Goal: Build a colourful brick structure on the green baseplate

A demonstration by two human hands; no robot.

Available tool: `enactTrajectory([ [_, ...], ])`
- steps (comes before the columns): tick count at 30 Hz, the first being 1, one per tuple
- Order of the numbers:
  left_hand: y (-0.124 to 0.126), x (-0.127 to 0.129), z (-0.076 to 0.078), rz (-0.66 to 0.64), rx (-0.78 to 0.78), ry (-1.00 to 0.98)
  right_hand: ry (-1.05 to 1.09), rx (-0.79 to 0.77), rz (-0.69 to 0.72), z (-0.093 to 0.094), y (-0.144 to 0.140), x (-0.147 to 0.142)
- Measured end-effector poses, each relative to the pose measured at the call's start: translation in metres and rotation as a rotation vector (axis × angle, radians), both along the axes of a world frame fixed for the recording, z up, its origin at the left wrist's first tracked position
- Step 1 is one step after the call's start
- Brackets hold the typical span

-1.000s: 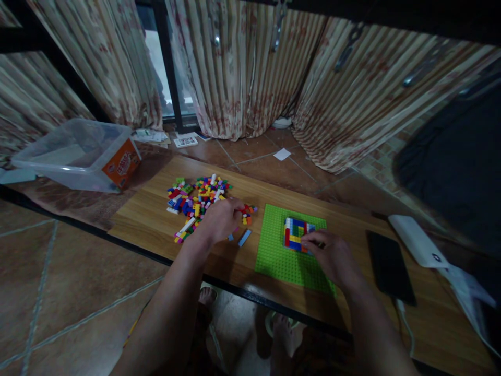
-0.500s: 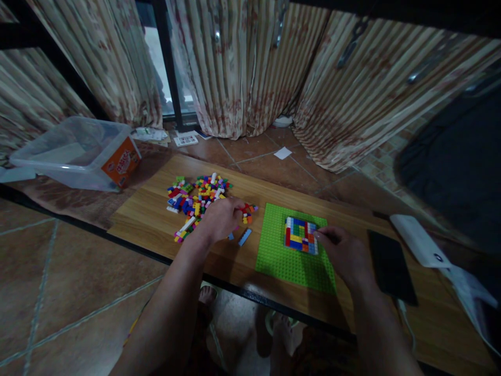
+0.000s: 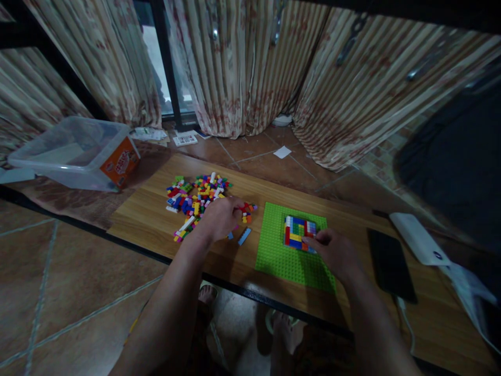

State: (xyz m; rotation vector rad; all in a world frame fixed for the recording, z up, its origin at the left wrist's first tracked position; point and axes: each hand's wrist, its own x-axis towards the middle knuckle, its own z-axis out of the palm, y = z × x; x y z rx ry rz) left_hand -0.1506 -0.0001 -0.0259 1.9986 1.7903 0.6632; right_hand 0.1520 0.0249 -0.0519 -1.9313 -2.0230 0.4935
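Observation:
A small flat build of toy bricks (image 3: pixel 294 232) in several colours sits on a green studded baseplate (image 3: pixel 289 270). My right hand (image 3: pixel 332 251) reaches over its right side, thumb and fingertips pinched together at its lower right part. Whatever lies between those fingertips is hidden. To the left spreads a heap of loose toy bricks (image 3: pixel 201 189). My left hand (image 3: pixel 222 216) is at the heap's right part, its fingers curled closed beside a few red and orange bricks (image 3: pixel 247 213). A long light-blue brick (image 3: pixel 245 236) lies between that hand and the baseplate.
A clear plastic tub (image 3: pixel 74 154) with an orange label stands at the bench's left end. On the right lie a black phone-like slab (image 3: pixel 391 263) with a white cable and a white device (image 3: pixel 418 239). Striped curtains (image 3: pixel 219 68) hang behind the wooden bench top (image 3: pixel 144 209).
My right hand has shifted left and slightly down across the brick build, now covering its lower right corner. My left hand has stayed almost still at the heap.

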Motion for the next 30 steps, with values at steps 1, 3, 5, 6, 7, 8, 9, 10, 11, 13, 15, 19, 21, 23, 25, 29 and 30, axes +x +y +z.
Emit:
enactTrajectory([
  [1, 0.000, 0.000, 0.000, 0.000, 0.000, 0.000, -0.001, -0.001, 0.002, -0.001, 0.000, 0.000],
  [3, -0.001, 0.001, 0.001, 0.001, -0.003, 0.000, -0.002, -0.002, 0.008, -0.002, 0.001, 0.000],
  [5, -0.001, 0.001, 0.001, 0.007, -0.009, 0.002, -0.004, -0.001, 0.019, -0.002, 0.001, -0.001],
  [6, -0.001, 0.001, 0.001, 0.013, -0.014, 0.003, -0.007, 0.001, 0.021, -0.002, 0.001, -0.002],
  [7, -0.001, 0.002, 0.001, 0.020, -0.020, 0.004, -0.010, 0.003, 0.020, -0.001, 0.001, -0.003],
  [8, -0.001, 0.002, 0.001, 0.026, -0.026, 0.005, -0.012, 0.003, 0.019, 0.000, 0.000, -0.004],
  [9, -0.001, 0.002, 0.001, 0.029, -0.031, 0.004, -0.013, 0.000, 0.016, 0.001, 0.000, -0.005],
  [10, -0.001, 0.003, 0.000, 0.029, -0.033, 0.001, -0.010, -0.003, 0.011, 0.001, -0.001, -0.006],
  [11, -0.001, 0.004, 0.000, 0.025, -0.033, -0.003, -0.001, -0.006, 0.004, 0.002, -0.001, -0.006],
  [13, -0.001, 0.008, -0.001, 0.010, -0.027, -0.010, 0.026, -0.017, -0.003, 0.002, -0.001, -0.005],
  [15, -0.001, 0.014, -0.003, -0.015, -0.012, -0.014, 0.057, -0.023, -0.014, 0.003, 0.002, -0.001],
  [19, -0.001, 0.035, -0.008, -0.071, 0.020, -0.052, 0.135, 0.038, -0.081, 0.005, 0.010, 0.009],
  [21, -0.001, 0.050, -0.010, -0.070, 0.021, -0.107, 0.153, 0.083, -0.126, 0.004, 0.015, 0.012],
  [23, -0.001, 0.067, -0.012, -0.028, 0.007, -0.179, 0.148, 0.099, -0.130, 0.002, 0.017, 0.011],
  [25, -0.002, 0.084, -0.015, 0.011, -0.039, -0.241, 0.129, 0.086, -0.097, -0.001, 0.018, 0.008],
  [29, -0.007, 0.113, -0.024, 0.012, -0.109, -0.259, 0.103, 0.052, -0.020, -0.005, 0.015, -0.002],
  [30, -0.008, 0.118, -0.025, -0.001, -0.110, -0.263, 0.098, 0.054, -0.011, -0.006, 0.014, -0.004],
])
